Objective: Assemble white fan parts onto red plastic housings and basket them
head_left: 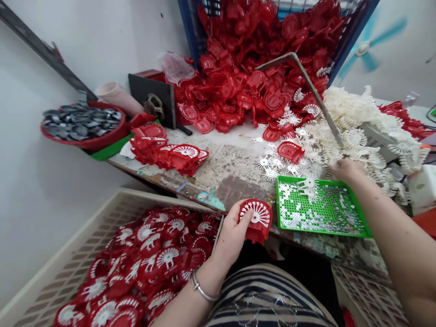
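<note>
My left hand (235,229) is closed on a red plastic housing (254,235) at the table's front edge. A white fan-shaped insert (260,213) lies in its curved top, and my thumb presses on that insert. Over the far edge of a green tray (279,213), my right hand (349,171) reaches to a pile of white fan-shaped pieces (354,106). Its fingertips are blurred and partly hidden, so their grip is unclear. Small shiny parts (316,213) are scattered in the tray, with a couple of white fan pieces (309,184) at its far side.
A bent metal bar (313,86) slants over the pile. Behind, red housings (235,91) spill from a blue crate (189,32). At left stand a bowl (102,143) of dark metal parts and a row of red housings (170,154). A crate (47,268) of fitted housings sits below.
</note>
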`<state>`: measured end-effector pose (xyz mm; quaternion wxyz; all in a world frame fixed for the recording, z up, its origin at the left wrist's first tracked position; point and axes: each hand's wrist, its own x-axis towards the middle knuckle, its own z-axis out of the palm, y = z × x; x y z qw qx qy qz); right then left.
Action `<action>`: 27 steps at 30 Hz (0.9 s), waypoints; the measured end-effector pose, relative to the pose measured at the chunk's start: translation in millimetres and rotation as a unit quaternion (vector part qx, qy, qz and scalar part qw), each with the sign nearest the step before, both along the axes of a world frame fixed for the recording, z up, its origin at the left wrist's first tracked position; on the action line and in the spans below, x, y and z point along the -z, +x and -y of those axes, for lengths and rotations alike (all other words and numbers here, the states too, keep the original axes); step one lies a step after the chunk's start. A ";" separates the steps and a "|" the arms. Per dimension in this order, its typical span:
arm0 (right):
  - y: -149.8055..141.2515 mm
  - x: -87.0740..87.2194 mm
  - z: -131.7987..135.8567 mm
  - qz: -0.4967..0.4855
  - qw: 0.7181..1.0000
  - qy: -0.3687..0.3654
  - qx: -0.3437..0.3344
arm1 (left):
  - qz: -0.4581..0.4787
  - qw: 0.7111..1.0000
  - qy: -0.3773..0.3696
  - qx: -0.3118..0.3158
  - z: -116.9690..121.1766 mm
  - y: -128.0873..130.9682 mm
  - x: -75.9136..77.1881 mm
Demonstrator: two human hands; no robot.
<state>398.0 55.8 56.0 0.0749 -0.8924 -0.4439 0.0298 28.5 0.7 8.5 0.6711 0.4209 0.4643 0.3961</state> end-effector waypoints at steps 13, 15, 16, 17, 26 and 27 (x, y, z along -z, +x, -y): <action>-74.1 -14.5 40.9 -0.063 0.988 0.015 -0.139 | 0.051 0.998 -0.038 -0.018 -1.5 -1.4 3.4; -79.8 -5.2 45.2 -0.075 0.984 0.049 -0.153 | 0.069 0.996 -0.047 -0.018 0.1 0.0 2.4; -80.5 -1.5 46.5 -0.083 0.981 0.071 -0.157 | 0.075 0.996 -0.051 -0.014 0.9 0.3 2.0; -80.3 0.9 47.5 -0.099 0.977 0.096 -0.161 | 0.078 0.996 -0.052 -0.008 1.6 0.3 1.7; -111.7 -32.6 72.1 -0.401 0.867 0.254 -0.149 | 0.093 0.995 -0.038 -0.008 8.1 6.0 -7.8; -120.7 -36.4 76.7 -0.418 0.861 0.245 -0.153 | 0.094 0.995 -0.034 -0.006 8.9 8.1 -9.7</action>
